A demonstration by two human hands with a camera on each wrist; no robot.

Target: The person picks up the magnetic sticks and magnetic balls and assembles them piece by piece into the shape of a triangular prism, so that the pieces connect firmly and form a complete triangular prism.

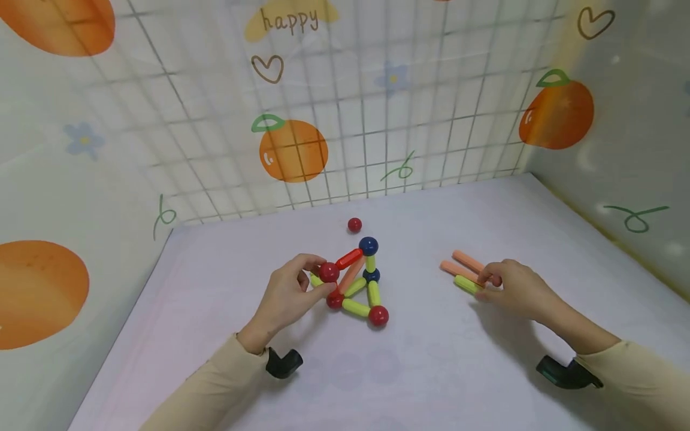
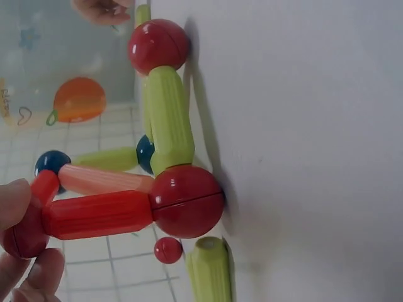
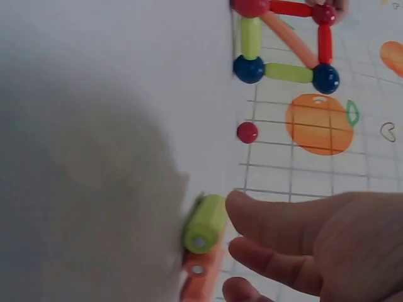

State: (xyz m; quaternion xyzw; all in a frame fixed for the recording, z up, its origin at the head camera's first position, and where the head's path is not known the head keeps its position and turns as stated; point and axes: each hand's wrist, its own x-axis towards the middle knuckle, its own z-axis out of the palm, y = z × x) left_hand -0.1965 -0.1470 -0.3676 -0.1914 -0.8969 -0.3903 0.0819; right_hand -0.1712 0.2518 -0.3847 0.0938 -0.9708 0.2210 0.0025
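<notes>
My left hand (image 1: pixel 283 293) pinches a red ball (image 1: pixel 329 272) at an upper corner of a magnetic stick-and-ball frame. A red rod (image 1: pixel 349 259) joins that ball to a blue ball (image 1: pixel 369 246); another red rod (image 2: pixel 97 214) runs down to a lower red ball (image 2: pixel 187 201). Yellow-green rods (image 1: pixel 356 308) form the base, with a front red ball (image 1: pixel 379 316), and an orange rod (image 1: pixel 351 276) slants across one side. My right hand (image 1: pixel 520 293) reaches over a loose yellow-green rod (image 1: pixel 466 284), thumb and fingers apart beside it. Two orange rods (image 1: pixel 468 261) lie alongside, partly hidden.
A loose red ball (image 1: pixel 354 225) sits behind the frame. Another yellow-green rod (image 2: pixel 211 270) lies left of the frame, mostly behind the left hand in the head view. A printed curtain (image 1: pixel 345 131) rises at the back and sides of the white table (image 1: pixel 420 371).
</notes>
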